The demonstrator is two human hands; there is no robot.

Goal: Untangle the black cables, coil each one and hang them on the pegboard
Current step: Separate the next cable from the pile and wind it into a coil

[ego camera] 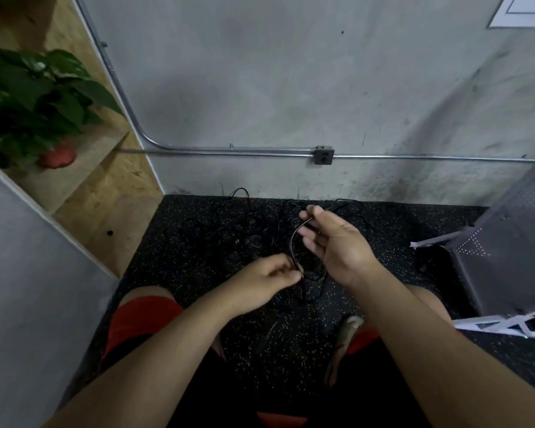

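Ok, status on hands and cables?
Left hand and right hand each pinch one black cable, arched between them. Other cables tangled on floor. Pegboard off right.

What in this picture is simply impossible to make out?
Head view: how many black cables there are; they blend into the dark speckled floor.
Pegboard, head view: cut off by the right edge; its hooks unseen.
Left hand, head view: curled fingers hide where it pinches.
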